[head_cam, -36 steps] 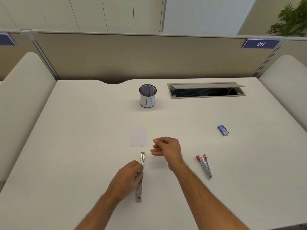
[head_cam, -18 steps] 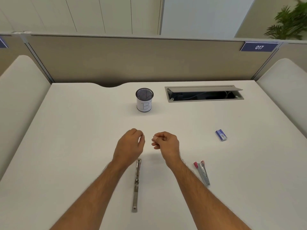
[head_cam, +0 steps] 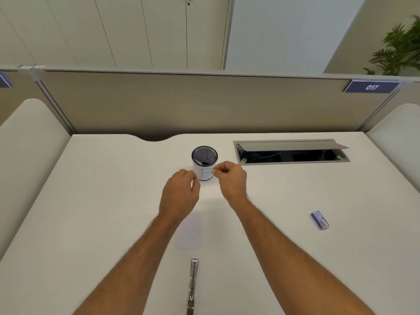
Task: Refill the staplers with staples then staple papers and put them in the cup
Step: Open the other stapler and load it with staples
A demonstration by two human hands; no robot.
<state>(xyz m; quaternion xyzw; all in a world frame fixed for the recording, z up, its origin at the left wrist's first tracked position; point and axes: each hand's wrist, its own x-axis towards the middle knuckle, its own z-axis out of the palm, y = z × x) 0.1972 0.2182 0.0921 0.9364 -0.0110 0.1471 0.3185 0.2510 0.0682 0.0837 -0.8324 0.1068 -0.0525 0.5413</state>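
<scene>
A black mesh cup with a white label marked "B" stands mid-desk. My left hand hovers just left of the label, its fingers curled together and nothing visible in them. My right hand is just right of the label, thumb and forefinger pinched on a small pale item too small to identify. A white paper slip lies flat between my forearms. Nearer to me, an opened silver stapler lies lengthwise on the desk. A small blue staple box sits to the right.
An open grey cable hatch is set into the white desk behind and right of the cup. A beige partition closes the desk's far edge. My right forearm covers the desk area to the right of the stapler.
Both hands have moved away from me, from above the stapler and paper up to the cup's sides. The left hand let go of the stapler; the paper is uncovered again.
</scene>
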